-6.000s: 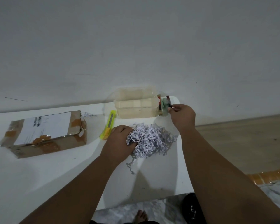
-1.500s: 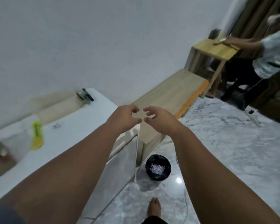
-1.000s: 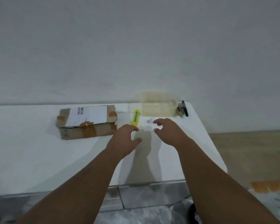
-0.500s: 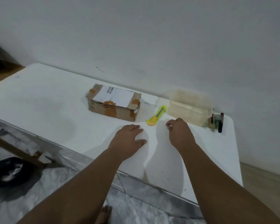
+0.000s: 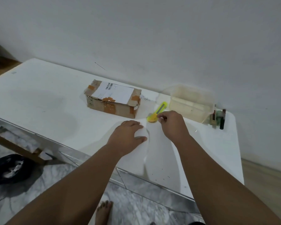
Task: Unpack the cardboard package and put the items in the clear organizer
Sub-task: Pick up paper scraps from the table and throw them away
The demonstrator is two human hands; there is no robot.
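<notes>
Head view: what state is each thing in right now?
Cardboard package: flaps down, right end torn, lying on table.
Yellow cutter: lying flat, blade unclear.
Clear organizer: upright, open-topped.
Small bottles: standing at organizer's right end.
Left hand: open, flat on table.
Right hand: fingers at cutter's end, grip unclear.

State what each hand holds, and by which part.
Left hand rests on the table, holding nothing. Right hand touches the yellow cutter at its near end; a real grip cannot be told.
</notes>
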